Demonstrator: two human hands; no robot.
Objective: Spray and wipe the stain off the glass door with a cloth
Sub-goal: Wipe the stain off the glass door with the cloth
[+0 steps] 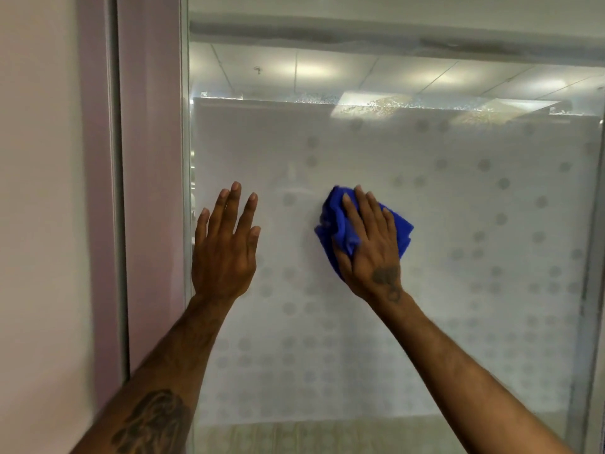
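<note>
Blue bunched-up microfibre cloth (334,221) sits mid-pane on the frosted dotted glass door (458,224), w/ the right hand (370,247) pressed flat over it, fingers spread. It's soft & light and prob slides easily, so press w/ the whole palm. Left hand (226,253) is spread flat on the door nr its left edge.

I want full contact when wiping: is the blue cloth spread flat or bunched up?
Bunched up. The blue cloth shows thick folds under the right hand, which presses it against the glass door.
</note>
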